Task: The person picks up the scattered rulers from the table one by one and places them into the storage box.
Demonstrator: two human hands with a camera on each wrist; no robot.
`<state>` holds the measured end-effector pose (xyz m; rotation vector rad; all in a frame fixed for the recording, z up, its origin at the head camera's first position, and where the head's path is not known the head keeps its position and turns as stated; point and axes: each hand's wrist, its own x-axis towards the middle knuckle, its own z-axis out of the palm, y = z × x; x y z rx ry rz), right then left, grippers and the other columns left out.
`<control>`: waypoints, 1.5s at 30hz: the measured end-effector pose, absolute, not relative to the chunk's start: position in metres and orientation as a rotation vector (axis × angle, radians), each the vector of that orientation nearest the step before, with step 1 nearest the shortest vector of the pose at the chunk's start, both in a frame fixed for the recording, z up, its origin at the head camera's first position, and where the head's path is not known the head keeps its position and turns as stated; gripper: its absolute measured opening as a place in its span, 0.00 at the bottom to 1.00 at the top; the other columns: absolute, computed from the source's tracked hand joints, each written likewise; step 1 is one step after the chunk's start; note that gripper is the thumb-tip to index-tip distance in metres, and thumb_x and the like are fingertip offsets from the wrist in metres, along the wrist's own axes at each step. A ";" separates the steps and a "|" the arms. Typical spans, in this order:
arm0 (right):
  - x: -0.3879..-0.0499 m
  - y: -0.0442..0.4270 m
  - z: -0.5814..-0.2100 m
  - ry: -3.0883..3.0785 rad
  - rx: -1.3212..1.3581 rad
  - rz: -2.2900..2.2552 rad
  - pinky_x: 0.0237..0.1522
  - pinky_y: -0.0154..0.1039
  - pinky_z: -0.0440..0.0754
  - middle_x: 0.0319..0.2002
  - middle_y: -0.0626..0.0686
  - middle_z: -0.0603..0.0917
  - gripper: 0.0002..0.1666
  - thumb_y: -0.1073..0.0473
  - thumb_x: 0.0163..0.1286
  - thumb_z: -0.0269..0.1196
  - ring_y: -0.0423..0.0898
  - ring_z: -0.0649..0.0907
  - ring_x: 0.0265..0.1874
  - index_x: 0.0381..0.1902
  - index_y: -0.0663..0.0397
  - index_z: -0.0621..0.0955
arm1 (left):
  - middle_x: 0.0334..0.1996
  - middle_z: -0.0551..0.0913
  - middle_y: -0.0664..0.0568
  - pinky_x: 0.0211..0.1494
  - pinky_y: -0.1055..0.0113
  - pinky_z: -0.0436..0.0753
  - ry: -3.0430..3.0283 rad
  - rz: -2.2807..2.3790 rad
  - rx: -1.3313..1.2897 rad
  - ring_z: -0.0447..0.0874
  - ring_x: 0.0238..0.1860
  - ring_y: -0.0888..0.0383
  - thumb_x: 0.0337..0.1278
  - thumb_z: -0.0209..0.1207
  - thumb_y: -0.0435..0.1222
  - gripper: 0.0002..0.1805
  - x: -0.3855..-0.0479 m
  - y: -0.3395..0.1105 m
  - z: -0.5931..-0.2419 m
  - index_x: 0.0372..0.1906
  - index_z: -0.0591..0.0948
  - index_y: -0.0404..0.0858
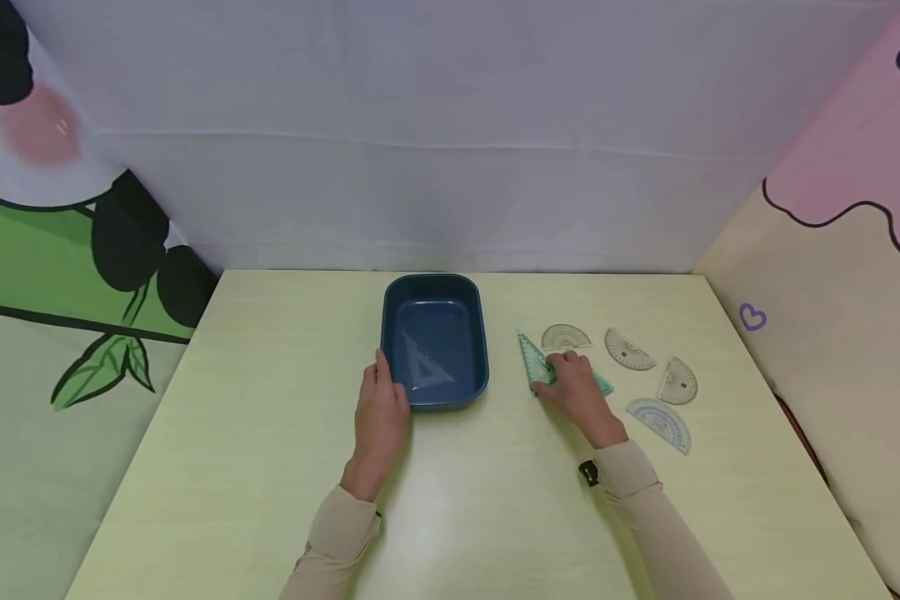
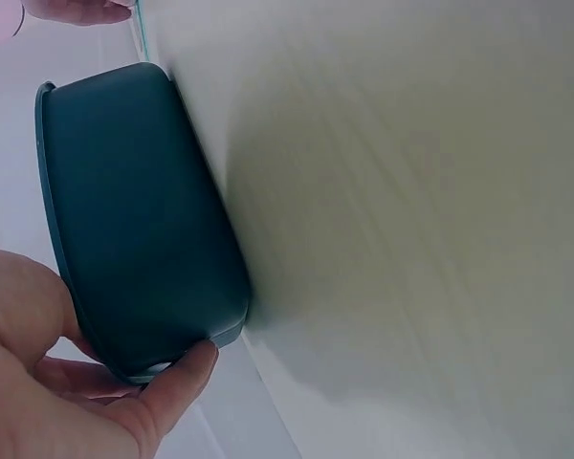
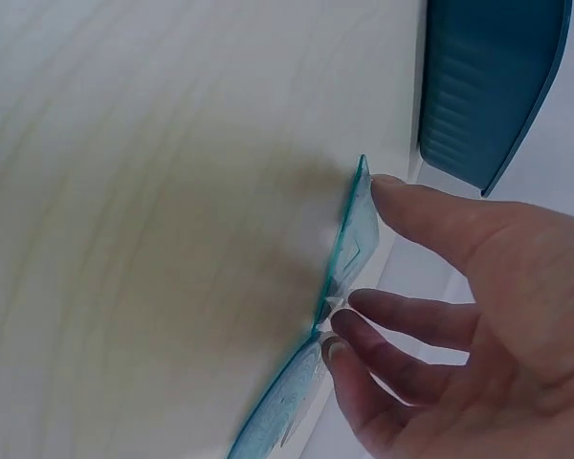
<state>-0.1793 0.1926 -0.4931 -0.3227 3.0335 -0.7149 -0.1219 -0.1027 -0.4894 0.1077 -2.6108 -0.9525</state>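
Note:
A dark blue container [image 1: 471, 385] stands on the table, holding a clear set square [image 1: 427, 367]. My left hand [image 1: 382, 417] grips its near left corner; in the left wrist view the fingers of that hand [image 2: 67, 382] lie around the container's wall [image 2: 139, 210]. To the right, my right hand [image 1: 576, 393] pinches a green translucent set square [image 1: 531, 354] at the table surface. In the right wrist view, the thumb of this hand [image 3: 459, 316] touches one end of the green set square [image 3: 356, 239] and the fingertips its middle, partly hiding it in the head view.
Around the right hand lie several clear protractors: one behind it [image 1: 566, 337], one farther right [image 1: 628, 350], one near the right side [image 1: 677, 382] and a bluish one [image 1: 662, 425] closer to the front. A pale cloth wall [image 1: 435, 200] rises behind the table [image 1: 270, 375].

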 end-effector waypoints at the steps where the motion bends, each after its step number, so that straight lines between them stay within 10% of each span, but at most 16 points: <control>1: -0.180 0.192 -0.493 3.029 -0.312 -0.714 0.51 0.57 0.75 0.53 0.71 0.79 0.30 0.57 0.66 0.73 0.67 0.76 0.51 0.57 0.74 0.79 | 0.58 0.74 0.25 0.51 0.45 0.82 -2.616 -0.949 0.107 0.81 0.52 0.34 0.69 0.54 0.24 0.30 -0.122 -0.103 -0.489 0.72 0.63 0.18; 45: -0.169 0.182 -0.487 2.997 -0.293 -0.823 0.42 0.52 0.74 0.39 0.65 0.78 0.24 0.65 0.61 0.75 0.58 0.74 0.39 0.49 0.78 0.81 | 0.53 0.76 0.25 0.40 0.45 0.84 -2.624 -0.822 0.113 0.83 0.44 0.34 0.65 0.58 0.22 0.31 -0.123 -0.099 -0.490 0.71 0.64 0.17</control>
